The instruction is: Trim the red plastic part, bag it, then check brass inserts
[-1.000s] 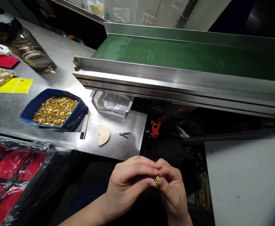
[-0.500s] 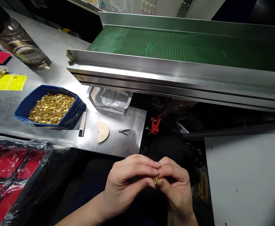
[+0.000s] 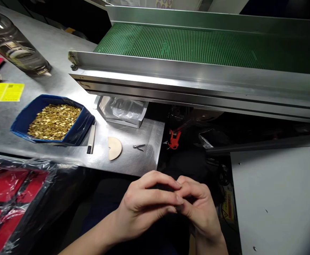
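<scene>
Both hands, left hand [image 3: 144,203] and right hand [image 3: 198,209], sit pressed fingertip to fingertip below the bench [image 3: 133,166]. The small brass piece that showed between them a moment ago is now hidden (fingers have curled over it), so the pinch seems tightened. The blue tray of brass parts [image 3: 52,120] lies at ten o'clock.

I see a ribbed green conveyor belt [image 3: 197,46] in a silver metal frame, and a dark blue tray [image 3: 24,118] heaped with gold brass pieces [image 3: 54,121] on the grey steel worktop [image 3: 64,53]. A yellow label [image 3: 4,92] lies left; red pads [image 3: 8,191] sit under clear film.
</scene>
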`<state>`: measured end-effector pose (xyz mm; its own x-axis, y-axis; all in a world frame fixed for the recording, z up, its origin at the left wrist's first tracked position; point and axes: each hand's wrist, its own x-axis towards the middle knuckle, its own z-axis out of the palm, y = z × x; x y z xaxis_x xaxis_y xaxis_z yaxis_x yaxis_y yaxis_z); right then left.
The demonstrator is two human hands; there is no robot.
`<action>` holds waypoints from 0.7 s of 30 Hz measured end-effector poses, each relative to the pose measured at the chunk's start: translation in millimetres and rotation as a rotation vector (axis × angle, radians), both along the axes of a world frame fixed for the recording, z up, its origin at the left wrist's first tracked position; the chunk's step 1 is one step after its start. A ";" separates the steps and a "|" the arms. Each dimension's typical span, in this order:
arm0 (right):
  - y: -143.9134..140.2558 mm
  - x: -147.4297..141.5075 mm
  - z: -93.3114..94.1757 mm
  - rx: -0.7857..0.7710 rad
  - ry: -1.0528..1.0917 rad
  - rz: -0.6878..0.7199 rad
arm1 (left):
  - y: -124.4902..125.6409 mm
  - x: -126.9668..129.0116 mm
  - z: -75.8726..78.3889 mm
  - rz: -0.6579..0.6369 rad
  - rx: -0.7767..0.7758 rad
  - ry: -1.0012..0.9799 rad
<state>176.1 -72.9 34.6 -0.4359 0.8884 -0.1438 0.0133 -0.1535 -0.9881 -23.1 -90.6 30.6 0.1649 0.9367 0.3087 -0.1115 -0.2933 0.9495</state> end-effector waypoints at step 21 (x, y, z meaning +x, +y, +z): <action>-13.9 -35.0 1.3 -0.640 0.482 -0.162 | -5.1 3.7 -5.2 0.110 0.059 -0.041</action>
<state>141.2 -86.8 35.9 -0.4527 0.7552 -0.4742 -0.4612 -0.6534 -0.6003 -19.4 -95.7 25.5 0.0481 0.9285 0.3681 -0.1140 -0.3610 0.9256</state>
